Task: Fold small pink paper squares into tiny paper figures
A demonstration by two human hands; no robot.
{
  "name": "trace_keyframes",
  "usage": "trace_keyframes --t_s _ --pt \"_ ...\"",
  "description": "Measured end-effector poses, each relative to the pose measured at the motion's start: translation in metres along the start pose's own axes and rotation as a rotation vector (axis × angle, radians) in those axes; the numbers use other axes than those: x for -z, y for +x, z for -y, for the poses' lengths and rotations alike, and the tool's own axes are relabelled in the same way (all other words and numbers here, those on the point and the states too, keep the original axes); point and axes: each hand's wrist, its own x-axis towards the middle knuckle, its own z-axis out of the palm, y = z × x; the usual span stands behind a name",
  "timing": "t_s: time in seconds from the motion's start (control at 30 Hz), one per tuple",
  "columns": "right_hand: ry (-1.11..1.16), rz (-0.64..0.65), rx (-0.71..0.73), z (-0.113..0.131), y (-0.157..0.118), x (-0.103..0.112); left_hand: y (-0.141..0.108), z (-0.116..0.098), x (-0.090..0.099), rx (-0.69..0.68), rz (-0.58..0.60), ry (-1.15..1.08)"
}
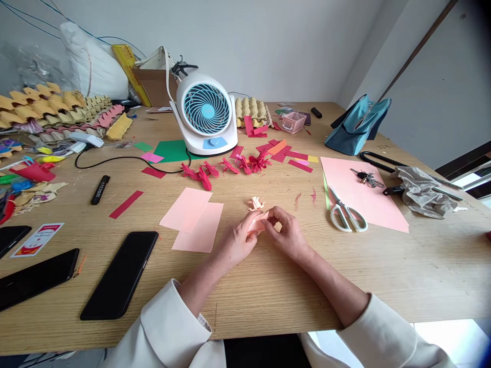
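Both my hands meet over the middle of the table around a small piece of pale pink paper (258, 223). My left hand (237, 237) grips it from the left, fingers closed on it. Thumb and fingertips of my right hand (287, 234) pinch its right edge. Just beyond my fingers lies a small pale peach paper curl (255, 203). To the left, two pale pink paper sheets (199, 230) overlap on the wood. A row of crumpled red paper pieces (230, 166) runs across behind. White-handled scissors (347, 212) rest at the right, partly on a larger pink sheet (368, 189).
A white fan (207, 115) stands at the back. Red paper strips (284, 151) are scattered near it. At left lie a black marker (100, 189), a black phone (119, 276) and stacked egg trays (42, 110). Keys (369, 178) and a blue bag (356, 125) sit at right.
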Motion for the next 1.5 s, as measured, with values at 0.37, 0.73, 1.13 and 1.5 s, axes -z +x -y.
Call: trace_keyframes --t_s 0.37,0.73,1.13,1.5 --pt "0.106 0.132 -0.172 0.003 0.003 0.002 0.006 -0.013 0.007 0.218 0.021 -0.251" --pt "0.176 0.091 -0.230 -0.003 0.004 0.002 0.005 -0.013 0.010 0.164 0.066 -0.144" --pt "0.283 0.044 -0.276 -0.010 0.005 0.004 0.002 -0.006 0.002 -0.022 0.060 0.000" --pt "0.330 -0.064 -0.277 -0.011 0.009 0.010 -0.001 -0.003 0.001 -0.057 0.069 0.155"
